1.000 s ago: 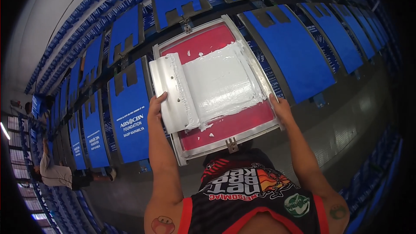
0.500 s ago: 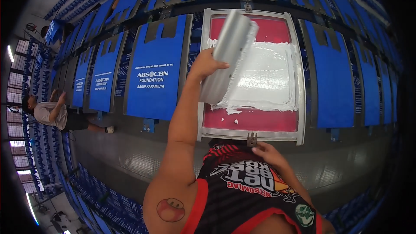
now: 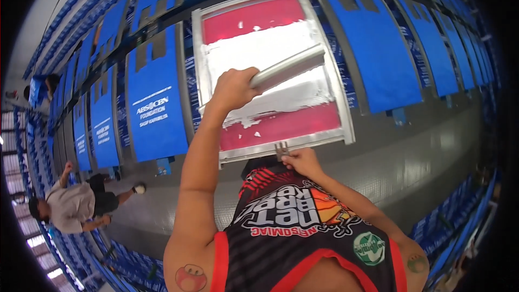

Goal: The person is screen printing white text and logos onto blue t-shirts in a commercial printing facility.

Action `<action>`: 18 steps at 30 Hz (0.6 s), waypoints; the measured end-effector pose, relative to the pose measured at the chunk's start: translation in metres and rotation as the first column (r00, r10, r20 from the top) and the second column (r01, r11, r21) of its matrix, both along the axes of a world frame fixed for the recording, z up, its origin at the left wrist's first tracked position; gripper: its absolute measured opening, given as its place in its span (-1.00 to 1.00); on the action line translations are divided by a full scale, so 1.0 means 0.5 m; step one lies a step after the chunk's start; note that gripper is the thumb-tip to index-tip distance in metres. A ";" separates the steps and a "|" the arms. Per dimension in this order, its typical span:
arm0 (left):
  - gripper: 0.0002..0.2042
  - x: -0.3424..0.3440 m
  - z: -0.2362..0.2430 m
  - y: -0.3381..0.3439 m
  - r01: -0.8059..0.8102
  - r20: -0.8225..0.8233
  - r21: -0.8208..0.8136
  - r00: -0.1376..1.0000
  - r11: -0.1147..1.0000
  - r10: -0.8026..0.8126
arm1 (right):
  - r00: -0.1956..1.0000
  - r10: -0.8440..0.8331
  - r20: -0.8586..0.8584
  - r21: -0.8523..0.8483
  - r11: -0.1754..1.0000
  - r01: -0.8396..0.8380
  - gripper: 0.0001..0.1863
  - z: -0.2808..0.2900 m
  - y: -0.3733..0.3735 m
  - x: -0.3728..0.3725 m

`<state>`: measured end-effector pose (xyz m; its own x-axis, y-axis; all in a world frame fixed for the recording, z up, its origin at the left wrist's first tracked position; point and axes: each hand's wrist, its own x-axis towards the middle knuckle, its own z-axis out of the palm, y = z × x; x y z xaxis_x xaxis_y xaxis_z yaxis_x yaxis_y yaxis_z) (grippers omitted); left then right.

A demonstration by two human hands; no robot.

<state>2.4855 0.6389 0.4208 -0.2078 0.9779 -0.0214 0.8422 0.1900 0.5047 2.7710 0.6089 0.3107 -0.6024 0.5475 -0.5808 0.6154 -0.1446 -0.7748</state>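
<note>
My left hand [image 3: 236, 87] is closed around the near end of a long silver squeegee [image 3: 292, 68]. The squeegee lies slantwise over a screen-printing frame, its far end by the right rail. The frame [image 3: 340, 111] has metal rails and a red mesh [image 3: 286, 123], with thick white ink [image 3: 254, 48] spread over the middle and ragged at the edges. At the frame's near edge, my right hand [image 3: 304, 161] pinches a small pronged metal bracket [image 3: 281, 151]. The underside of the frame is hidden.
Blue cut-out bag panels lie on boards in rows; a printed one [image 3: 157, 103] is to the left, a plain one [image 3: 373, 54] to the right. Another person [image 3: 75, 200] stands at the far left in the grey-floored aisle [image 3: 378, 151].
The squeegee has swung from steep to a flatter slant across the ink, and its left-hand grip has shifted. My right hand has come up to the bracket. The whole view has turned and shifted.
</note>
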 end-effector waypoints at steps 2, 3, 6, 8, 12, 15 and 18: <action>-0.72 0.021 0.005 -0.005 0.073 -0.072 -0.048 0.995 0.996 -0.076 | 0.999 -0.034 -0.013 -0.019 0.999 0.034 -0.73 -0.017 -0.001 0.003; -0.72 0.036 0.000 -0.003 0.090 -0.071 -0.045 0.993 0.995 -0.093 | 0.999 -0.045 -0.027 -0.043 0.998 0.043 -0.72 -0.022 0.000 0.009; -0.69 0.056 -0.017 -0.016 0.127 -0.106 -0.065 0.985 0.990 -0.134 | 0.995 0.095 0.017 0.031 0.995 -0.096 -0.68 -0.007 0.016 0.018; -0.69 0.065 -0.032 -0.020 0.142 -0.136 -0.092 0.979 0.986 -0.154 | 0.968 0.235 0.092 0.165 0.955 -0.248 -0.67 0.041 0.054 0.012; -0.72 0.069 -0.079 -0.031 0.156 -0.176 -0.166 0.967 0.974 -0.185 | 0.931 0.341 -0.133 0.702 0.695 -0.155 -0.35 0.215 0.177 -0.025; -0.77 0.069 -0.078 -0.020 0.192 -0.189 -0.186 0.955 0.964 -0.227 | 0.954 0.253 0.159 0.977 0.097 -0.188 -0.36 0.244 0.284 -0.097; -0.76 0.027 -0.083 -0.067 0.061 -0.265 -0.179 0.958 0.982 -0.107 | 0.806 0.458 0.376 0.864 0.140 -0.483 -0.73 0.135 0.371 -0.091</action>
